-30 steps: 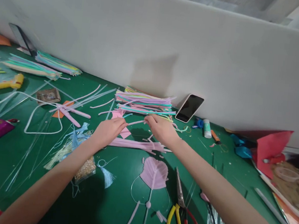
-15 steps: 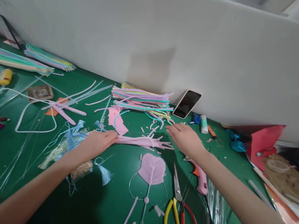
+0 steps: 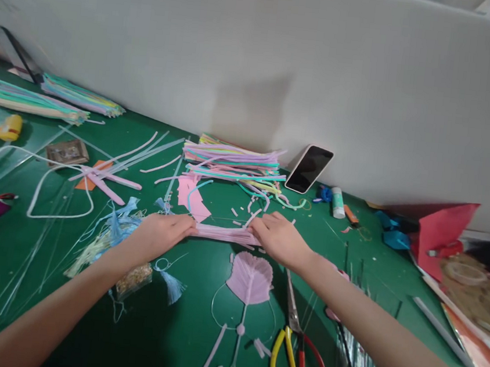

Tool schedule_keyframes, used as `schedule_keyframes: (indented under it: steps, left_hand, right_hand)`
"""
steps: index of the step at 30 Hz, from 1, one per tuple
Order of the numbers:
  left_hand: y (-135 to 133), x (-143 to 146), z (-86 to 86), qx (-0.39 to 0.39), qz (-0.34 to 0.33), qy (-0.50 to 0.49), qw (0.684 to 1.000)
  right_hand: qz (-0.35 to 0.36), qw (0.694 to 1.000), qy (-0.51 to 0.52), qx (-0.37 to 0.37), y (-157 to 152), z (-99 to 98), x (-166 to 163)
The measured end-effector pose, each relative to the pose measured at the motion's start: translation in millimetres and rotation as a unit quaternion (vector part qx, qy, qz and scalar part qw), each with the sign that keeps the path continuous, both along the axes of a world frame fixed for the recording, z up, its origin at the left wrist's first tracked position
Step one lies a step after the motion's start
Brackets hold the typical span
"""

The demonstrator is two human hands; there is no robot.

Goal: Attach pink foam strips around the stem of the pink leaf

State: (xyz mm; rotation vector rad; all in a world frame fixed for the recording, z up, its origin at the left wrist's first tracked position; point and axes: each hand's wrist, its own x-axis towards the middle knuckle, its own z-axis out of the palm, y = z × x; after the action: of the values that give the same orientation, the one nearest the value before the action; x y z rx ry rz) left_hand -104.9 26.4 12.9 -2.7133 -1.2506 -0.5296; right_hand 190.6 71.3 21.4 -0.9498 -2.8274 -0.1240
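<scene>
While the pink pipe-cleaner bundle [image 3: 222, 233] lies flat on the green bench [image 3: 23, 253], your left hand [image 3: 163, 233] clasps its left end and your right hand [image 3: 278, 239] grips its right end. Pink leaf shape [image 3: 251, 277] just below; coloured pipe-cleaner stack [image 3: 234, 162] behind.

We see a pale pink bundle of pipe cleaners [image 3: 224, 233] on a deep green table [image 3: 194, 330] — the leaf shape [image 3: 251, 277] matches that pink. The stack of pipe cleaners [image 3: 234, 162] mixes lilac, mint and yellow — the tassel [image 3: 172, 285] is light blue.
</scene>
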Motion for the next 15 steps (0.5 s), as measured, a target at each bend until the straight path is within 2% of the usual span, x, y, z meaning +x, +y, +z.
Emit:
schedule_keyframes:
  steps: [3, 8, 15]
  left_hand:
    - [0, -3, -5.2, -0.004, -0.007, 0.025, 1.0]
    - [4, -17, -17.9, -0.036, 0.001, 0.042, 0.998]
    - [9, -24, -28.1, -0.052, 0.02, 0.056, 0.997]
  right_hand:
    - [0.003, 1.0, -0.022, -0.003, -6, -3.4, 12]
    - [-0.035, 0.998, -0.053, -0.016, -10, -12.5, 32]
    - [-0.058, 0.994, -0.081, -0.037, -1, -5.3, 48]
